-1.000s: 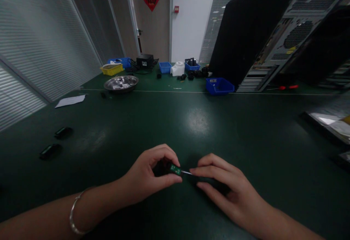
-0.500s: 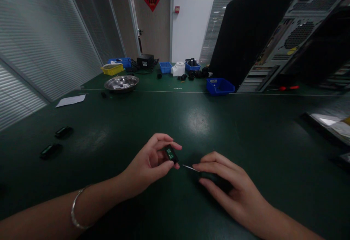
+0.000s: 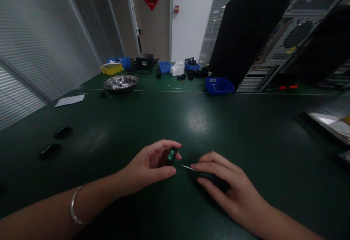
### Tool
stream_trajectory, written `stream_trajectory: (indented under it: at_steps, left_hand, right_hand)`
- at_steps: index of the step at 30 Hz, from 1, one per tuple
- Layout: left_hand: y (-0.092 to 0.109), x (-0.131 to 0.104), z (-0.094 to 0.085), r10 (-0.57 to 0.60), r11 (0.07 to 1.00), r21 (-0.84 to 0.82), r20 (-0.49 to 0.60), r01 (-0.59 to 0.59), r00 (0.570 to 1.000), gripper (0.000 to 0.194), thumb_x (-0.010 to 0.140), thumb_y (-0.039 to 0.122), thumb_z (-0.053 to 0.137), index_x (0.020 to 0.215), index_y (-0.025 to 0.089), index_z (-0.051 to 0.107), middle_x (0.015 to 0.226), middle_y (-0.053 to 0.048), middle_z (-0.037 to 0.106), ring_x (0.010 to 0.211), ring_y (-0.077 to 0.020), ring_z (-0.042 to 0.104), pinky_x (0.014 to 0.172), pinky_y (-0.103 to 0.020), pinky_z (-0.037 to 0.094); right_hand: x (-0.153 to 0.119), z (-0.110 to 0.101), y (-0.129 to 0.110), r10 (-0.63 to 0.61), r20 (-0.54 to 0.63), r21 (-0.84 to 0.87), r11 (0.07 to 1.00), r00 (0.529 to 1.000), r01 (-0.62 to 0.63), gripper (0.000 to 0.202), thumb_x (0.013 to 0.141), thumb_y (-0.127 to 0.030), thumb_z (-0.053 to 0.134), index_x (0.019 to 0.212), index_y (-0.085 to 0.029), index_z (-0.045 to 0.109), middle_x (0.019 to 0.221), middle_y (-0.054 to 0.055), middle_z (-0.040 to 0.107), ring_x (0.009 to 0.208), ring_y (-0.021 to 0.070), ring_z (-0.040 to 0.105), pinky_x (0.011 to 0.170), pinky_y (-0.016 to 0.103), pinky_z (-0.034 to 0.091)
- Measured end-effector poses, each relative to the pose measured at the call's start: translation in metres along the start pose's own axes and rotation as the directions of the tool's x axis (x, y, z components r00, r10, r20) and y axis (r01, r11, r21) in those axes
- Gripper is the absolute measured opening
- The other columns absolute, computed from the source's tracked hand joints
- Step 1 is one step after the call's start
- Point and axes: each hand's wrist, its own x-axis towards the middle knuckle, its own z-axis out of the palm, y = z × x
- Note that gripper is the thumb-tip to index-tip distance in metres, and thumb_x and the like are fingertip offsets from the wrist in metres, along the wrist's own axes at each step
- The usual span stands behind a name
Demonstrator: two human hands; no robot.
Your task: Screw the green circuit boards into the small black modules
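Near the middle of the green table (image 3: 164,116), my left hand (image 3: 153,163) holds a small black part (image 3: 171,155) between its thumb and fingers; a green circuit board shows on its upper face. To the right, my right hand (image 3: 229,181) is wrapped round the dark handle of a screwdriver (image 3: 189,168). The metal tip points left, a short gap away from the black part. Much of the handle is hidden under my fingers. Two similar black parts (image 3: 62,132) (image 3: 48,151) lie at the left of the table.
A metal bowl (image 3: 120,83), a yellow tray (image 3: 111,69) and a white paper (image 3: 69,100) are at the back left. A blue bin (image 3: 219,86) stands by a large computer case (image 3: 246,32). Far right lies a flat black-edged object (image 3: 328,127).
The black part has turned in my left hand, its board now tilted the other way. My left fingers have shifted around it. My right hand and the screwdriver have moved slightly left.
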Motion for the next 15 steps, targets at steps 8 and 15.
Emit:
stream_trajectory:
  at_steps: [8, 15]
  left_hand:
    - [0.005, -0.004, 0.014, 0.035, 0.954, 0.299, -0.056, -0.017, 0.998, 0.027, 0.092, 0.017, 0.057, 0.116, 0.021, 0.047, 0.107, -0.005, 0.067, 0.096, -0.0180, 0.062, 0.086, -0.035, 0.047]
    - [0.004, -0.004, 0.010, 0.212, 0.826, 0.554, -0.143, -0.099, 0.967, 0.017, 0.088, 0.019, 0.062, 0.104, 0.020, 0.069, 0.097, -0.005, 0.064, 0.085, -0.0179, 0.059, 0.075, -0.032, 0.049]
  right_hand:
    - [-0.002, 0.000, 0.001, -0.023, -0.051, -0.005, 1.000, 0.998, 0.023, 0.037, 0.093, -0.010, 0.054, 0.126, -0.026, 0.060, 0.106, 0.008, 0.061, 0.094, 0.0210, 0.064, 0.079, 0.033, 0.057]
    - [-0.001, -0.001, 0.001, -0.027, -0.037, -0.044, 0.999, 0.999, 0.025, 0.037, 0.094, -0.009, 0.054, 0.125, -0.027, 0.061, 0.105, 0.007, 0.059, 0.093, 0.0200, 0.062, 0.076, 0.032, 0.055]
